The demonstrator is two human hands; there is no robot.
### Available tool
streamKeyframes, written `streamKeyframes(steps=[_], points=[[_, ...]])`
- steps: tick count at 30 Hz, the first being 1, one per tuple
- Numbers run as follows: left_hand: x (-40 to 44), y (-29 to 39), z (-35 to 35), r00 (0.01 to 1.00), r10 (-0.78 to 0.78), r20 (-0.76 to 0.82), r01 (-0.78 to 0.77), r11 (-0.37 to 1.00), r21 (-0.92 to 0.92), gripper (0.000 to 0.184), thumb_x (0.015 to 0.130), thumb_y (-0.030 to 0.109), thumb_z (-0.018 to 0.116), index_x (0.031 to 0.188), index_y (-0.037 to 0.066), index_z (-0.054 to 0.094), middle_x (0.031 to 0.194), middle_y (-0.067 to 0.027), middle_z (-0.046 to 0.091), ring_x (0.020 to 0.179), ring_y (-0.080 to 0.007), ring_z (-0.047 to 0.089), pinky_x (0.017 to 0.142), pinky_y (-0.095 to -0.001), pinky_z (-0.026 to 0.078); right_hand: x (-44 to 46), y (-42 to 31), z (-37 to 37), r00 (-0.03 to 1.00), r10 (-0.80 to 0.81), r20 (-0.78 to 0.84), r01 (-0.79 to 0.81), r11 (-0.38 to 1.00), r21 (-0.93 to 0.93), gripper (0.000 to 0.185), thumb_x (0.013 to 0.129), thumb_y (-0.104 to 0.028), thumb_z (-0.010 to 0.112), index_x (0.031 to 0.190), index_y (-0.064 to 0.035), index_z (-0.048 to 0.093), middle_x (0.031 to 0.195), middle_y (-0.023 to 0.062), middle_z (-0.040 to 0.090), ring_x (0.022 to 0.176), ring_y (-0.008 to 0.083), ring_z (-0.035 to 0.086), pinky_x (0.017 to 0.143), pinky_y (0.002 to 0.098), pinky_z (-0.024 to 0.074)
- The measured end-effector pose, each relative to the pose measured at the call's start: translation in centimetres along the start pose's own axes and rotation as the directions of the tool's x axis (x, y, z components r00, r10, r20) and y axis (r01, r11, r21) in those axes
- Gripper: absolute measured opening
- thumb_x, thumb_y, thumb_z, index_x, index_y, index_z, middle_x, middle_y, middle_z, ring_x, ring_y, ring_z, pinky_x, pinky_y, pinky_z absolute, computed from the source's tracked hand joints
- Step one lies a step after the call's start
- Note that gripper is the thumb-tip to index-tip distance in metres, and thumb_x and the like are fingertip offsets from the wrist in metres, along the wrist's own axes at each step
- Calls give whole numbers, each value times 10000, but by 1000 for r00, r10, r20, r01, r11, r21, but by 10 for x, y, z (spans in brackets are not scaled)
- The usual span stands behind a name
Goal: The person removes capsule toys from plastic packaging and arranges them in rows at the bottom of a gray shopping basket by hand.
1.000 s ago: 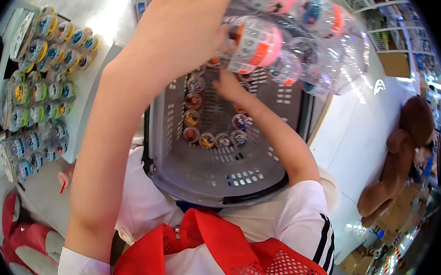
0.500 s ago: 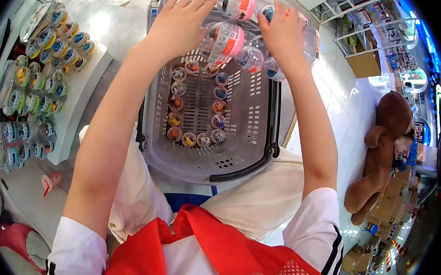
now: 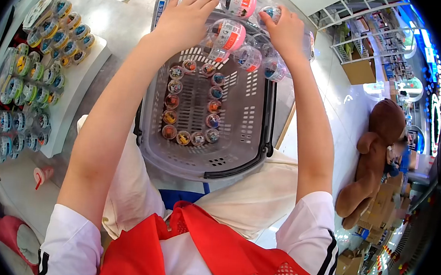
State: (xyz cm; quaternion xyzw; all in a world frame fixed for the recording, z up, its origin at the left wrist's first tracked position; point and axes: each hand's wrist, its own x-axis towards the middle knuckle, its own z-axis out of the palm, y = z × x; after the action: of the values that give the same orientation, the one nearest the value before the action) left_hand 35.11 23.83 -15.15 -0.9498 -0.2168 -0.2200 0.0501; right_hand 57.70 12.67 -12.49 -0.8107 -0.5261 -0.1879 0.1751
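The left hand (image 3: pixel 188 20) and the right hand (image 3: pixel 287 36) reach across a grey basket (image 3: pixel 178 161) to its far end, well apart from each other, with a cluster of clear capsules between them. The left hand is palm down, its fingers spread at the left of the cluster. Just right of it is a large pink-ended capsule (image 3: pixel 228 35) with an orange label; a second pink-ended capsule (image 3: pixel 238 3) lies farther away, between the two hands.

The right hand has its fingers bent about a smaller blue-filled capsule (image 3: pixel 269 14) on the far right; whether it grips this or only touches it, I cannot tell. Two more clear capsules, one centre (image 3: pixel 247 57) and one right (image 3: pixel 274 68), lie nearer than the right hand and to its left.

Inside the basket, nearer than both hands, small round capsules (image 3: pixel 170 116) line up in a long loop. On the left, more capsules (image 3: pixel 59 38) stand in rows on a white counter (image 3: pixel 82 97), well apart from the left hand.
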Motion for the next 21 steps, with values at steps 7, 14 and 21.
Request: streamKeyframes(steps=[7,14,21], points=[[2,-8,13,998,39,-41,-38,999,23,609,810,170,594,1359,90,344,1419,2,360,1203,-209,446,1084,-461,250,2,3,7,999,38,-1,-38,999,-14,637,802,-512,591,1145,22,539,1038,254,562,1030,415,481,933,488,344],[1,-7,14,999,34,-41,-34,999,16,612,816,173,594,1366,106,335,1422,4,358,1203,-215,448,1088,-462,245,10,1,-21,967,216,138,-248,924,290,589,863,-485,528,1133,38,534,971,241,615,928,367,580,840,430,426],[-1,-5,14,997,28,-68,-26,999,21,596,819,174,589,1361,105,349,1418,3,367,1202,-219,451,1086,-463,245,-23,-23,-47,951,310,22,-224,636,739,613,900,-536,401,1123,16,548,1065,161,623,963,223,607,811,346,463]])
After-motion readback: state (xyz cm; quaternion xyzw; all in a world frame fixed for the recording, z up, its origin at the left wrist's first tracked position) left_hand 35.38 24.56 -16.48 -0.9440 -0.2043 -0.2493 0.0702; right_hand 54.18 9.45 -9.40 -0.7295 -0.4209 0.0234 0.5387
